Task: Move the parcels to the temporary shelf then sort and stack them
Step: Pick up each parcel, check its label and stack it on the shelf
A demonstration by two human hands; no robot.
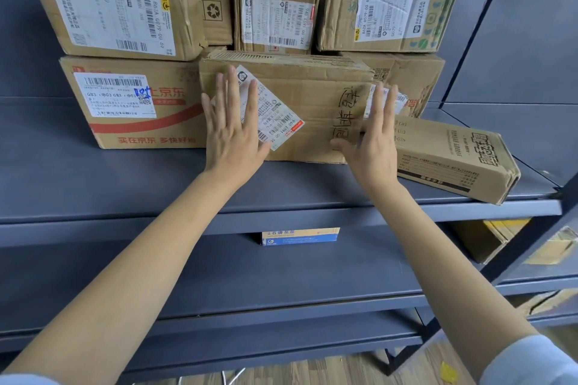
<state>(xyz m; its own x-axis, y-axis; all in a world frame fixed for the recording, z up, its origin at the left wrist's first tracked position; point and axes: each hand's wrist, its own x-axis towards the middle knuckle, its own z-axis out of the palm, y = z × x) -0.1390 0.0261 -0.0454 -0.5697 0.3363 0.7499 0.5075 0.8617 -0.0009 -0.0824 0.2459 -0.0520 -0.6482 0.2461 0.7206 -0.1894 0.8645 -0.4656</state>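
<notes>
A brown cardboard parcel with a tilted white label and black handwriting stands on the grey shelf, in front of the stack. My left hand lies flat on its left front, fingers spread. My right hand is open at its right front edge, fingers apart. To the left sits a red-printed box; above it a labelled box rests tilted. Two smaller labelled boxes sit on top at centre and right.
A long narrow carton lies at the shelf's right front, close to my right hand. The shelf upright rises at right. Lower shelves hold a blue-and-yellow box and more cartons. Wooden floor shows below.
</notes>
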